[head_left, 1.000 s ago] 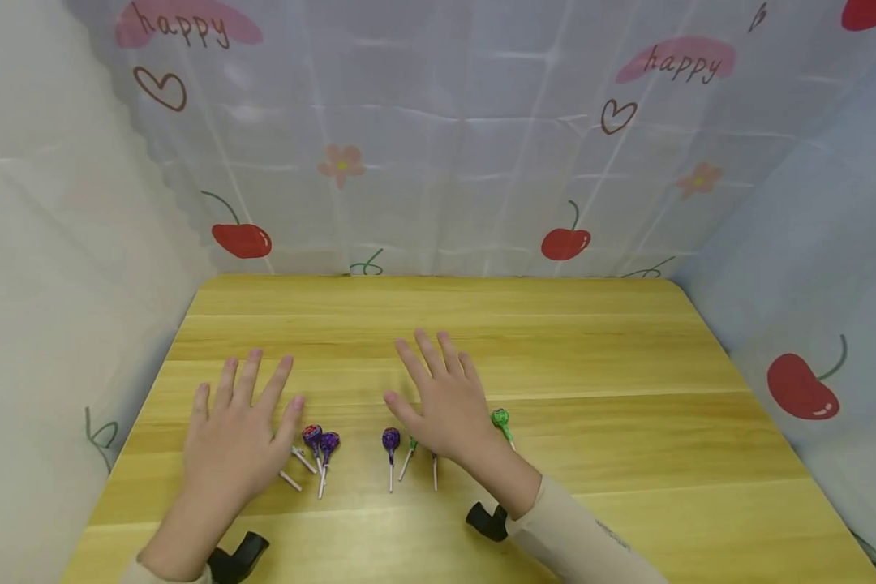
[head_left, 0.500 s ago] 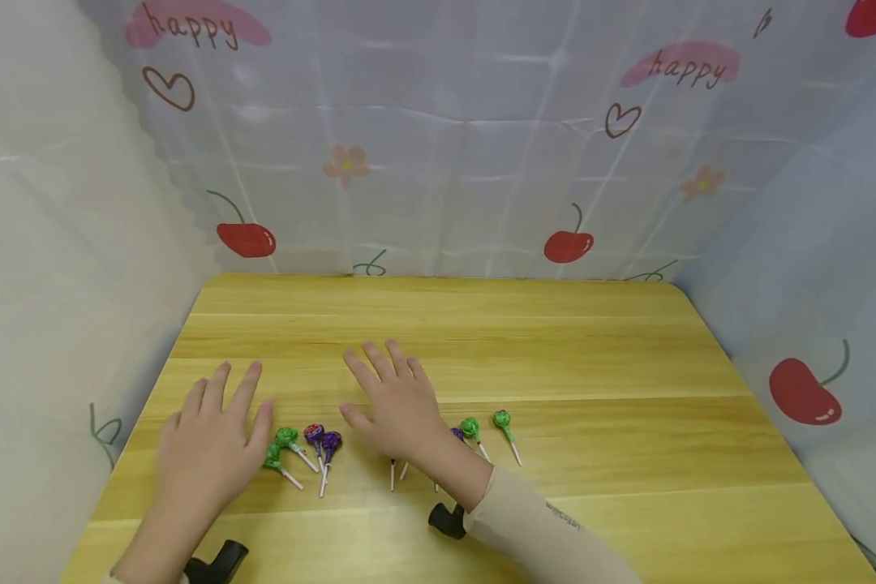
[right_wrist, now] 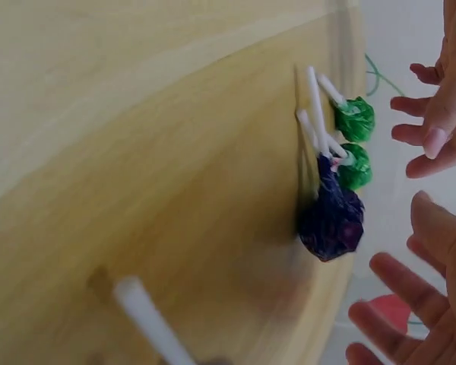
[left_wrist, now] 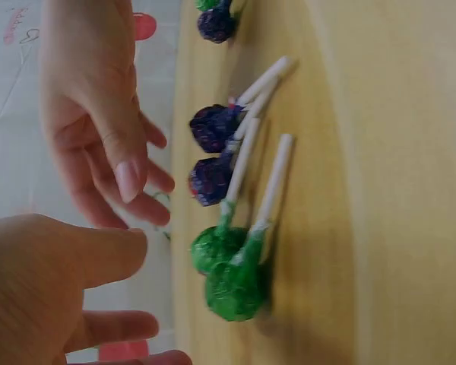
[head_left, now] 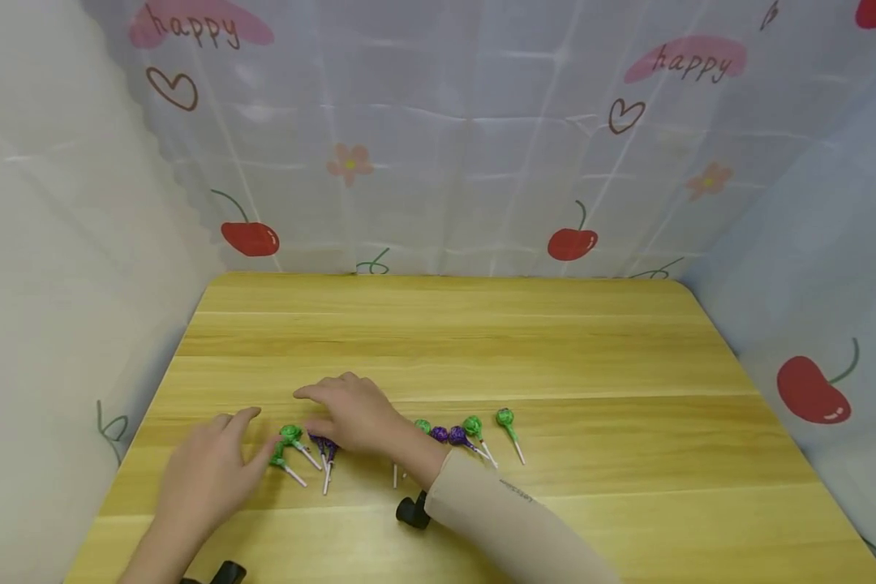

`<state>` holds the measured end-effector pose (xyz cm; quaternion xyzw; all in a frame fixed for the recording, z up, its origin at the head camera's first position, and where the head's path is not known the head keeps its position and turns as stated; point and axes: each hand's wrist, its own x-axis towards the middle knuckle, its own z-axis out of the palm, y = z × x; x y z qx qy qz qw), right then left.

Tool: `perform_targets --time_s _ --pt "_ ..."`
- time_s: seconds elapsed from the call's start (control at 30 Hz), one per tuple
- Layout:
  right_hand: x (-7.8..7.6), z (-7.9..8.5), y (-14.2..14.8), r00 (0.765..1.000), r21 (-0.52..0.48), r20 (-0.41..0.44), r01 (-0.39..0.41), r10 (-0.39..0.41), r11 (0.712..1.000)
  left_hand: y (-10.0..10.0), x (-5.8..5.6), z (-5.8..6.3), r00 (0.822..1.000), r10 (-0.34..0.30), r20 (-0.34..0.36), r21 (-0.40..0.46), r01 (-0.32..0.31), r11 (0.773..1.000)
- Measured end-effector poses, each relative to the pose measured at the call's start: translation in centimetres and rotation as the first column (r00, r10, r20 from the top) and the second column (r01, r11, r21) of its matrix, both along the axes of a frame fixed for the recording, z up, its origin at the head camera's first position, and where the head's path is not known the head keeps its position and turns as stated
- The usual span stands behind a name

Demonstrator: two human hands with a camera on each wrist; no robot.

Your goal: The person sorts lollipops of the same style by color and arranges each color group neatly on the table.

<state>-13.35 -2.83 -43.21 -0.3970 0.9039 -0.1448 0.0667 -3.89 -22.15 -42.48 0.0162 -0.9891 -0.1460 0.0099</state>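
Note:
Two green-wrapped lollipops lie beside two purple-wrapped lollipops on the wooden table, all with white sticks. My left hand hovers just left of the green pair, its fingers loosely bent and holding nothing. Over the purple pair reaches my right hand, fingers relaxed and spread in the right wrist view, also with nothing in it. In the head view its thumb partly covers the purple wrappers. Both wrist views show the hands facing each other behind the candies, thumbs apart from the wrappers.
Right of my right hand lies another group, with a purple lollipop and a green lollipop; the forearm partly hides it. One green lollipop lies farther right. A cherry-printed curtain stands behind the table.
My right hand has moved left from the right-hand group to the purple pair, uncovering more of that group. My left hand has shifted slightly left and lower, revealing the green pair.

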Motion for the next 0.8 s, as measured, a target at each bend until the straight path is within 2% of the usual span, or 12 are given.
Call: perform_targets --time_s 0.1,0.23,0.53,0.8 --pt "0.0 -0.4 -1.0 0.999 0.061 -0.004 -0.034 0.035 0.998 -0.1 0.1 -0.8 0.999 -0.011 0.051 0.04 0.009 0.999" --pt "0.3 -0.8 -2.0 1.0 0.114 0.003 -0.023 0.023 0.993 -0.1 0.2 -1.6 0.997 -0.012 0.073 0.074 0.007 0.997" --pt "0.3 -1.6 -2.6 1.0 0.11 -0.006 -0.015 0.016 0.994 -0.1 0.0 -2.7 0.999 -0.005 0.044 0.091 0.001 0.996" --pt "0.2 -1.8 -3.1 1.0 0.105 0.011 -0.029 0.028 0.994 -0.2 0.0 -2.9 0.997 0.0 0.08 0.123 -0.009 0.992"
